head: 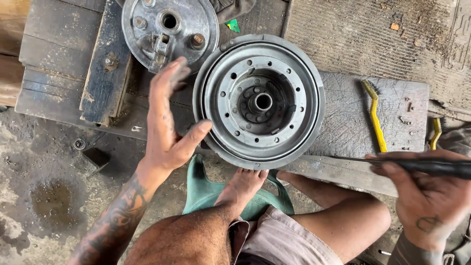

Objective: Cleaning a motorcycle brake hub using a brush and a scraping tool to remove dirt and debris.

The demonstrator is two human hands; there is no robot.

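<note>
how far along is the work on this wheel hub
Done: the brake plate is off and lies apart on the planks, so the drum hub sits open. In hand: the left hand steadies the hub's rim, and the right hand grips a black-handled tool. Left: the yellow wire brush lies untouched on the board; the hub's centre looks grimy.

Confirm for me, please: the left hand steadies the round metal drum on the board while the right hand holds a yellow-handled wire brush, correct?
Not quite. In the head view the right hand holds a slim black-handled tool, not the yellow-handled wire brush, which lies untouched on the board. The rest stands: the left hand rests against the round metal drum.
</note>
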